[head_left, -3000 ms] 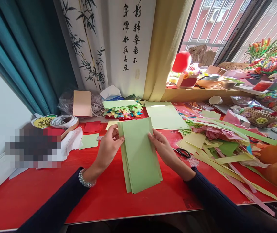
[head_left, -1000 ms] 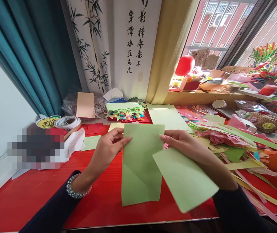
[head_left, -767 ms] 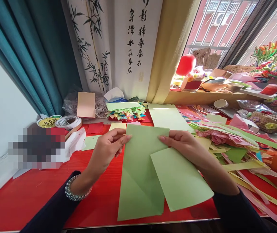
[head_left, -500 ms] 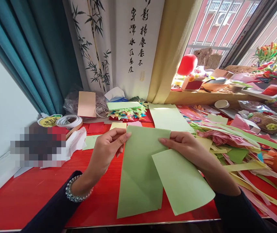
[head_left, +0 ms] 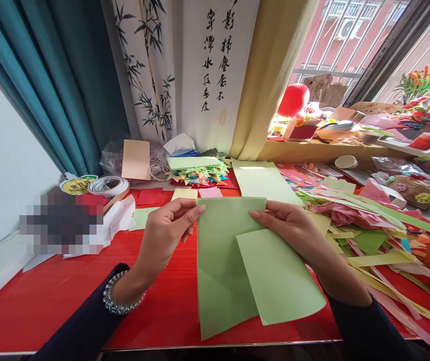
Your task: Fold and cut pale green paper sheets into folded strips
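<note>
A long sheet of light green paper (head_left: 222, 265) hangs between my two hands above the red tabletop. My left hand (head_left: 167, 228) pinches its upper left corner between thumb and fingers. At the upper right corner, my right hand (head_left: 288, 223) pinches the same sheet. A second, smaller green piece of paper (head_left: 282, 278) hangs at a slant from under my right hand, overlapping the long sheet's right side. Its lower right corner curves. The fingertips behind the paper are hidden.
Paper strips and scraps (head_left: 373, 220) are heaped on the right. At the back lie a stack of colourful cut paper (head_left: 199, 173), a pale green sheet (head_left: 263, 180) and a roll of white tape (head_left: 107, 185). The red table's (head_left: 154, 321) front edge runs close below.
The long sheet's lower end has swung to the right. The smaller piece's lower end has shifted left and slightly up. Both hands keep their pinch.
</note>
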Demonstrator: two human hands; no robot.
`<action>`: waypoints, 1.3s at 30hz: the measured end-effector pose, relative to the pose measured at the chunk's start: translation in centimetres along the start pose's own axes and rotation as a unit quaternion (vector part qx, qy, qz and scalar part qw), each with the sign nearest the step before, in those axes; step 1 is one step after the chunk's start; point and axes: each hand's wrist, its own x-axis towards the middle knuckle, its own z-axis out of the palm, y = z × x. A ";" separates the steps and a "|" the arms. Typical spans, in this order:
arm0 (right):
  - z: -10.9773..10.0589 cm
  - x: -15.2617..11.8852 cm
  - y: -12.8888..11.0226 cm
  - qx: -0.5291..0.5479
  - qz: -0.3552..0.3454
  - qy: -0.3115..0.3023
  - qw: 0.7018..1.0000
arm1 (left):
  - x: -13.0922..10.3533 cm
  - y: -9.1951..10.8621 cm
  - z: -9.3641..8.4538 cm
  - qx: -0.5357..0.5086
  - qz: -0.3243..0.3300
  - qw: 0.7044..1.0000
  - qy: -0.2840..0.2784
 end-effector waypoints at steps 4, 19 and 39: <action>0.2 0.1 0.2 -0.006 -0.009 0.011 1.000 | -0.1 0.1 -0.1 0.013 0.000 1.000 0.015; 0.0 0.2 0.9 -0.034 0.002 0.009 0.999 | -0.1 -0.1 -0.1 0.010 -0.014 1.000 0.014; 0.1 0.1 0.8 -0.054 -0.026 0.019 0.998 | -0.1 0.0 0.0 0.006 -0.024 0.999 0.021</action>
